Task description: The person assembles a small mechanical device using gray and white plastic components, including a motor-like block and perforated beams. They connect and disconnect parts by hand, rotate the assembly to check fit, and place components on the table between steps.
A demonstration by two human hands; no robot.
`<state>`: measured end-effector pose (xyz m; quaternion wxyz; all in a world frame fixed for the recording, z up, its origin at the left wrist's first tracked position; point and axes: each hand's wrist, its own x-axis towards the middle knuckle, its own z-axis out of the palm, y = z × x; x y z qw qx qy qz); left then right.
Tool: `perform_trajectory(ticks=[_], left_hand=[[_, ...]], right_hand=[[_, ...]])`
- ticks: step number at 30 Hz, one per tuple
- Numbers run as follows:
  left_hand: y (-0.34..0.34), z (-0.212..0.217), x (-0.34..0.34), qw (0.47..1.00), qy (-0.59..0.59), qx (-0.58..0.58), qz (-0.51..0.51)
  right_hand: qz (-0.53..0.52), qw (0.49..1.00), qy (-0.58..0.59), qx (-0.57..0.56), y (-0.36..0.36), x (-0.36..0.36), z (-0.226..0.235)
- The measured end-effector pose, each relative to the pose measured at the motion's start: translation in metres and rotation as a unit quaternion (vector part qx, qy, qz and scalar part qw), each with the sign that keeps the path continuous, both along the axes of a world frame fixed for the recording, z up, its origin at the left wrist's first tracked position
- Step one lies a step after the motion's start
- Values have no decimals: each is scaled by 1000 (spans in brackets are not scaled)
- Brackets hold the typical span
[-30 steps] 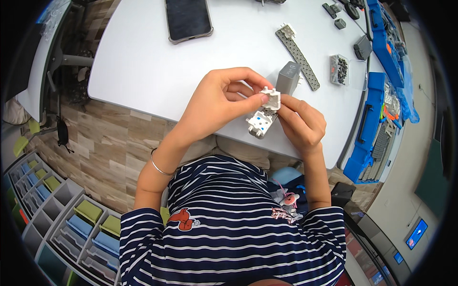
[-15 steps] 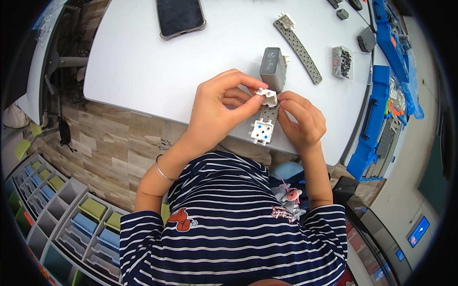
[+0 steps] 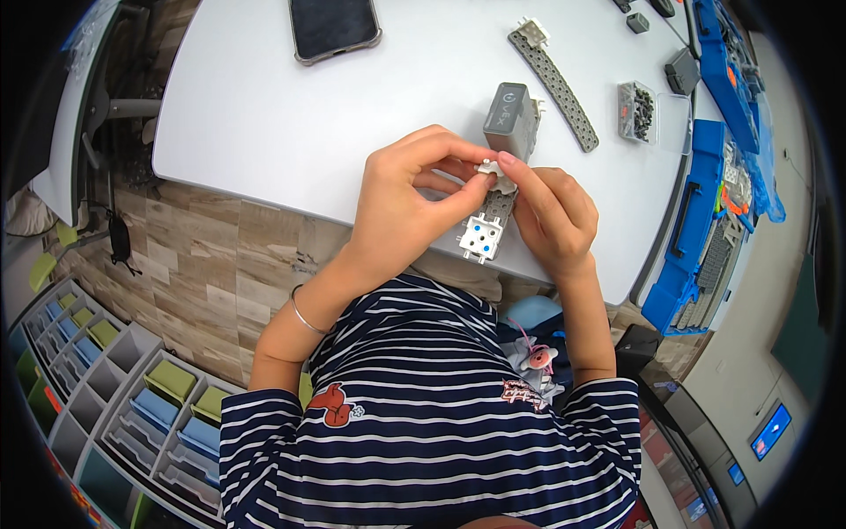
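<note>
White connector (image 3: 487, 166) is pinched btwn thumb & index fingertips of L hand (image 3: 398, 196), just above the near part of the tabletop, in front of the person. Other L fingers are curled in behind the index. By R hand (image 3: 560, 220), an index fingertip is put to the far side of the same pc., right beside the L index tip; remaining R fingers are bent & bunched. R thumb is mostly hidden, so whether the pc. is also gripped from that side can't be told.

Directly below the fingers, a grey perforated beam (image 3: 500, 206) is seen, its far part covered by the hands. At its near end a white square plate (image 3: 482, 236) is carried, w/ blue dots on its face & small pegs at its edges, close to the table edge. Just beyond the fingertips a grey block (image 3: 506, 123) is stood, w/ white fittings on its R side; how it's joined to the beam is hidden.

Farther out on the white table (image 3: 264, 123): a second perforated beam (image 3: 557, 92) is laid at a slant, far end topped w/ a white bracket (image 3: 532, 33). To its R, a clear box (image 3: 636, 113) is filled w/ small dark parts. A dark phone (image 3: 333, 28) is placed at far L, partly cut off by the frame. Along the R edge, a blue case (image 3: 680, 251) w/ assorted parts is seen. At lower L, green & blue bins (image 3: 169, 381) are racked in a grey unit.
</note>
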<state>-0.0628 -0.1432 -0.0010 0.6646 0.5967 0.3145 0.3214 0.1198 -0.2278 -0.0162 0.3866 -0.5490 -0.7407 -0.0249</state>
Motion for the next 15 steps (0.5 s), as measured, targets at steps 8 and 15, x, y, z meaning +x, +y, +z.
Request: perform_trajectory(ticks=[8, 15], left_hand=[[-1, -6, 7, 995, -40, 91, -2], [14, -17, 9, 940, -55, 332, -49]], right_hand=[[-20, 999, 18, 29, -1, 5, 3], [-36, 994, 102, 10, -2, 8, 6]])
